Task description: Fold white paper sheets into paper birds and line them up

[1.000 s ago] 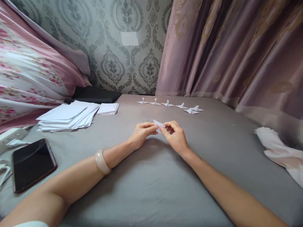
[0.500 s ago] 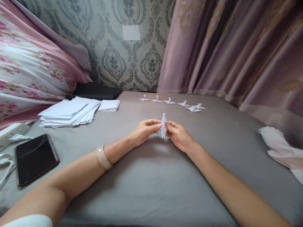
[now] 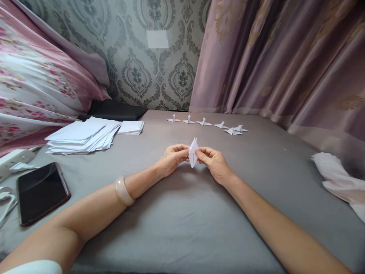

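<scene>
Between my two hands is a small folded white paper [image 3: 193,153], a narrow diamond shape held upright just above the grey sheet. My left hand [image 3: 173,159] pinches its left edge between thumb and fingers. On the other side my right hand [image 3: 214,161] grips the right edge, its thumb lying on the face toward me. A pale bangle circles my left wrist. Beyond the hands stand several folded paper cranes [image 3: 203,121] in a slanting row, the two at the right overlapping in view.
A stack of white paper sheets [image 3: 82,135] and a smaller pile of paper squares [image 3: 131,128] lie at the back left. A dark tablet or phone [image 3: 42,193] rests near a white power strip [image 3: 17,161]. White cloth [image 3: 339,175] is at the right; curtains hang behind.
The folded paper has turned so that its broader face shows, where before it was nearly edge-on. It has shifted slightly left, and my right thumb now lies across its face.
</scene>
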